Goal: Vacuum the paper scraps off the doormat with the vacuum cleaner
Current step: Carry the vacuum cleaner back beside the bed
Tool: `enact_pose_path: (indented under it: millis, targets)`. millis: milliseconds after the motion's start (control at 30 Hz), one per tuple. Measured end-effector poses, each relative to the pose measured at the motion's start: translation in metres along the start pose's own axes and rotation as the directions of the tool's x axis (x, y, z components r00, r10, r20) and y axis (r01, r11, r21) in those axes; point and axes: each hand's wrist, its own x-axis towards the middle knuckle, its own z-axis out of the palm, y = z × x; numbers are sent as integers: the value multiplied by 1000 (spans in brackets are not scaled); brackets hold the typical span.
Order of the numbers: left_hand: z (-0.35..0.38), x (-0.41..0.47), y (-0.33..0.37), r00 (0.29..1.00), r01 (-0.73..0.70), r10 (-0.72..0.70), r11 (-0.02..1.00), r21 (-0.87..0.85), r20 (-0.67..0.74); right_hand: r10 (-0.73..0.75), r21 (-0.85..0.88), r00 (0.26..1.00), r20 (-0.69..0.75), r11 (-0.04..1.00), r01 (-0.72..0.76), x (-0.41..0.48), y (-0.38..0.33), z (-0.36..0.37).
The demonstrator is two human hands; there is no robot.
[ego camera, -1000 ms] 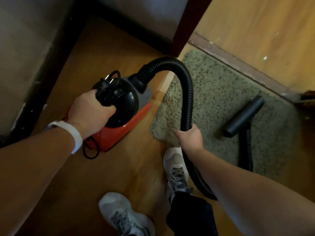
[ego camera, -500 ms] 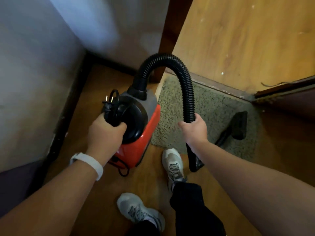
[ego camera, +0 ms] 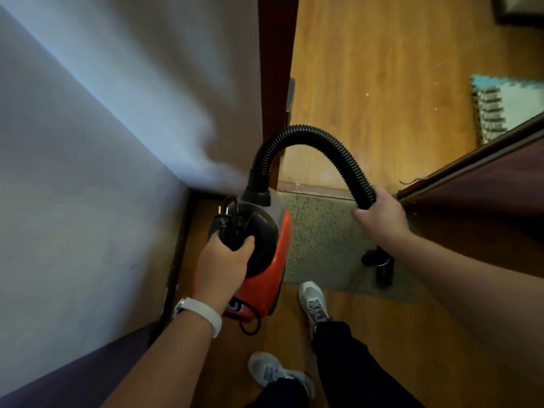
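**Right hand carrying the hose out wider**

Compared with half a second ago, the right hand [ego camera: 382, 213] is sitting further right, so the black ribbed hose [ego camera: 318, 139] is arching wider over the far edge of the doormat [ego camera: 321, 237]. Its fingers are curling round the hose, gripping it firmly.

The left hand [ego camera: 223, 266], with a white wristband [ego camera: 203, 313] on its wrist, is wrapping round the black top handle of the red vacuum cleaner [ego camera: 279, 260], pinning the plug [ego camera: 222, 216] and its cord against that handle. The vacuum cleaner is sitting at the left of the doormat, near the pale wall [ego camera: 88, 142] and the dark door frame [ego camera: 275, 69]; whether it is touching the wooden floor [ego camera: 382, 83] I cannot tell.

The black nozzle [ego camera: 382, 265] is lying on the near right part of the doormat, partly hidden under the right forearm. One grey shoe [ego camera: 313, 301] is standing with its toe at the doormat's near edge, and the second shoe [ego camera: 273, 372] is standing nearer. A few pale specks [ego camera: 367, 94] are showing on the floor beyond the threshold.
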Motion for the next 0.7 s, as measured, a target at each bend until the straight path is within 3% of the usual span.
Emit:
enact_pose_path:
  millis: [300,467,700]
  targets:
    - [-23,-63,132,996,-88,88,996,14,2,-106,184,991,-78,976,119,-26,-57,-165]
    - [-14,-92,181,992,-120,123,989,-88,33,-142,323,985,-98,932,166,-56,-73,-204]
    - [-16,-131,226,975,-193,216,938,-286,50,-205,481,949,-240,824,300,-110,-98,-238]
